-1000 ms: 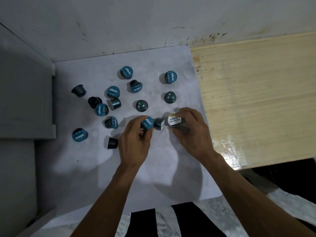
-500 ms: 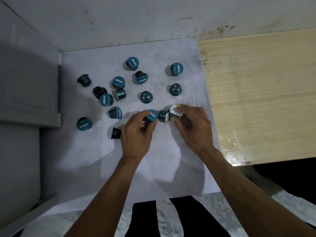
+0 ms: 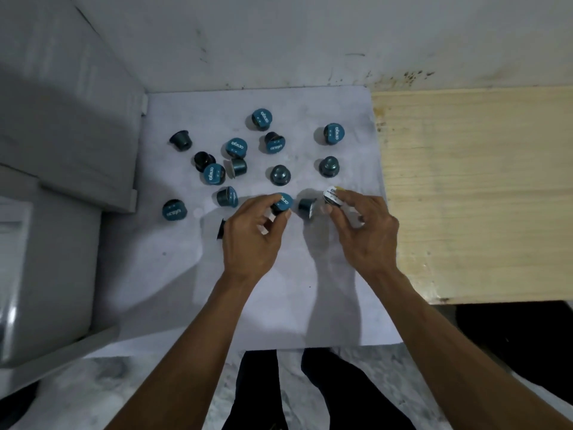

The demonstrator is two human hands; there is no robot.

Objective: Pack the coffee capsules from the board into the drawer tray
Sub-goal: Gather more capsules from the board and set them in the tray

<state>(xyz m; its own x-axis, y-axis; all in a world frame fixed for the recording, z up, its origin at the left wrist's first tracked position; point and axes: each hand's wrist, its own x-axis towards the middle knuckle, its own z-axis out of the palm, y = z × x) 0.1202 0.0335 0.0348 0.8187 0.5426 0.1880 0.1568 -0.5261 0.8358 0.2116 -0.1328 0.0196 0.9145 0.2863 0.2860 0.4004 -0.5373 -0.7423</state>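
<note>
Two hands worked over the white board point(image 3: 217, 290): my left hand point(image 3: 251, 240) pinched a teal-lidded capsule point(image 3: 282, 203), my right hand point(image 3: 366, 234) gripped a white-lidded capsule point(image 3: 331, 197). One capsule on its side point(image 3: 307, 207) lay between them, more teal capsules point(image 3: 238, 148) scattered beyond

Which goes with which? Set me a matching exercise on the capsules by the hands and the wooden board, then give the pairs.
1. white-lidded capsule
2. teal-lidded capsule nearest the wrists
3. capsule between the hands
4. wooden board

a. lies on its side on the white sheet
b. pinched by the left hand
c. pale yellow, right of the sheet
d. held by the right hand

Pairs: 1-d, 2-b, 3-a, 4-c
</note>
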